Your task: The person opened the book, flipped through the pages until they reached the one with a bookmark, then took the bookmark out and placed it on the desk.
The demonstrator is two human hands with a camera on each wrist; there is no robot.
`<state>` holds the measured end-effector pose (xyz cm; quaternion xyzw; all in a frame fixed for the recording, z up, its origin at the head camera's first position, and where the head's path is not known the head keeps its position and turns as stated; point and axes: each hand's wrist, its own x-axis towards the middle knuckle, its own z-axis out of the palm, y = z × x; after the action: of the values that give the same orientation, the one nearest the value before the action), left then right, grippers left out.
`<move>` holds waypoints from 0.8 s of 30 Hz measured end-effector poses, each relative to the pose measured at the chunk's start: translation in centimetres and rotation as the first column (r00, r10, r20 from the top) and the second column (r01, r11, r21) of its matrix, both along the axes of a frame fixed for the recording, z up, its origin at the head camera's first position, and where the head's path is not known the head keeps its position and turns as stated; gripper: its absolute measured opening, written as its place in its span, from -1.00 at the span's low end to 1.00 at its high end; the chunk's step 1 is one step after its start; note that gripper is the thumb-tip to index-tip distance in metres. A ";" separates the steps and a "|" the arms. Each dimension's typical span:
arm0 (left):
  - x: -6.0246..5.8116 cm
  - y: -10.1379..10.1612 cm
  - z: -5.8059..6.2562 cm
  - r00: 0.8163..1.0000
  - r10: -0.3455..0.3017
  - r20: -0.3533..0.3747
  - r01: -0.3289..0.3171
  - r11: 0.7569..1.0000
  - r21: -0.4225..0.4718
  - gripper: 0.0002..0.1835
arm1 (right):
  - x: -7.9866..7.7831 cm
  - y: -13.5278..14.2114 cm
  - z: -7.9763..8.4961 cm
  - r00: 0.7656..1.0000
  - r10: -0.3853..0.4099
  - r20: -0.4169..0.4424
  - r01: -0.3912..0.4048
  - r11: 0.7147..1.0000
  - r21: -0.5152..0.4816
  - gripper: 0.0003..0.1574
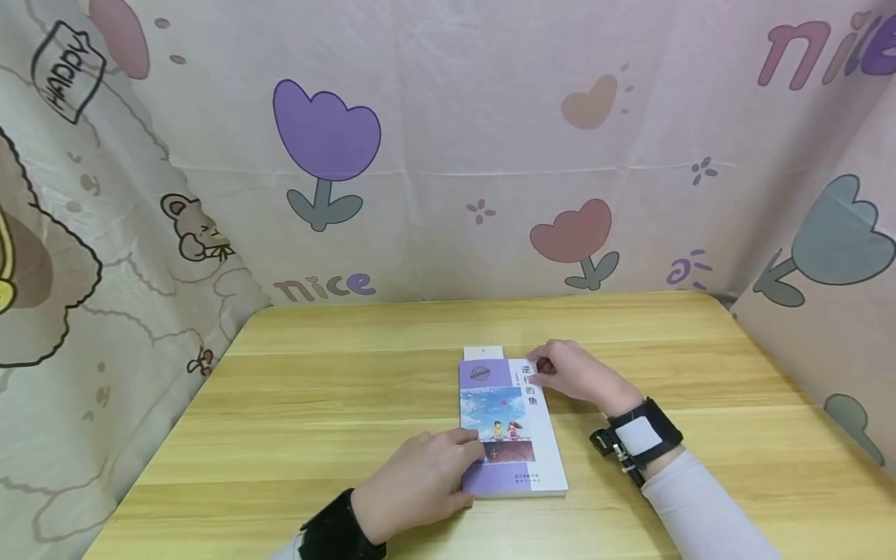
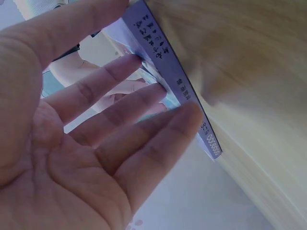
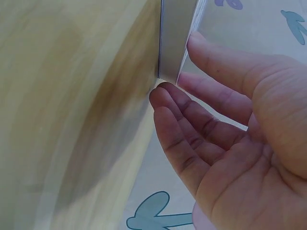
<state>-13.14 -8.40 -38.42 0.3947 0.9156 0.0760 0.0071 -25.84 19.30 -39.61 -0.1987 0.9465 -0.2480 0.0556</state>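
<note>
A paperback book (image 1: 549, 459) with a purple and white cover and a picture of two small figures under a blue sky lies closed on the wooden table. From its top edge sticks a white card (image 1: 483, 353). My left hand (image 1: 427, 474) rests against the book's left side, fingertips on the cover; in the left wrist view its fingers stretch across the spine (image 2: 180, 79). At the top right corner, my right hand (image 1: 574, 373) holds the book between thumb and index finger. Its other fingers curl loosely beside the corner in the right wrist view.
The light wooden table (image 1: 315, 373) spreads around the book. Behind it and at both sides hangs a pale cloth (image 1: 434, 101) printed with flowers, hearts and words. A black strap (image 1: 644, 435) wraps the right wrist, another black band (image 1: 341, 529) the left.
</note>
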 end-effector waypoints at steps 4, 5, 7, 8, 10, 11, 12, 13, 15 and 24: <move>-0.1 -0.1 0.0 1.000 -0.007 0.024 0.007 1.000 0.007 -0.58 | -0.1 0.1 0.0 1.000 0.010 -0.006 -0.010 1.000 0.012 -0.51; -0.1 -0.1 0.0 0.999 -0.008 0.032 0.007 1.000 0.008 -0.59 | -0.1 0.2 0.0 1.000 0.010 -0.008 -0.010 1.000 0.015 -0.52; -0.1 -0.1 0.0 0.999 -0.007 0.048 0.007 1.000 0.009 -0.59 | -0.2 0.3 0.0 1.000 0.011 -0.008 -0.011 1.000 0.020 -0.54; -0.1 -0.1 0.0 0.998 -0.006 0.055 0.005 1.000 0.009 -0.59 | -0.2 0.3 0.0 1.000 0.011 -0.008 -0.010 1.000 0.023 -0.55; -0.2 0.0 0.0 0.998 -0.004 0.064 0.003 1.000 0.007 -0.59 | -0.2 0.4 0.0 1.000 0.009 -0.007 -0.009 1.000 0.026 -0.54; -0.2 0.0 0.0 0.998 -0.003 0.067 0.002 1.000 0.007 -0.59 | -0.2 0.4 -0.1 1.000 0.007 -0.006 -0.007 1.000 0.026 -0.52; -0.2 0.0 0.0 0.998 -0.002 0.069 0.002 1.000 0.007 -0.59 | -0.2 0.4 -0.1 1.000 0.005 -0.005 -0.005 1.000 0.027 -0.52; -0.2 0.0 -0.1 0.998 -0.003 0.070 0.002 1.000 0.007 -0.59 | -0.2 0.5 0.0 1.000 0.004 -0.002 -0.004 1.000 0.026 -0.50; -0.2 0.0 -0.1 0.997 -0.003 0.078 0.002 1.000 0.009 -0.59 | -0.2 0.5 0.0 1.000 0.002 0.002 -0.002 1.000 0.025 -0.49; -0.2 0.2 -0.3 0.994 -0.008 0.104 0.006 1.000 0.027 -0.60 | -0.3 0.9 0.3 1.000 -0.004 -0.013 0.004 1.000 0.016 -0.41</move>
<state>-13.29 -8.18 -38.69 0.3935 0.9115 0.1086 0.0501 -26.14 20.18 -39.30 -0.1978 0.9492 -0.2393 0.0507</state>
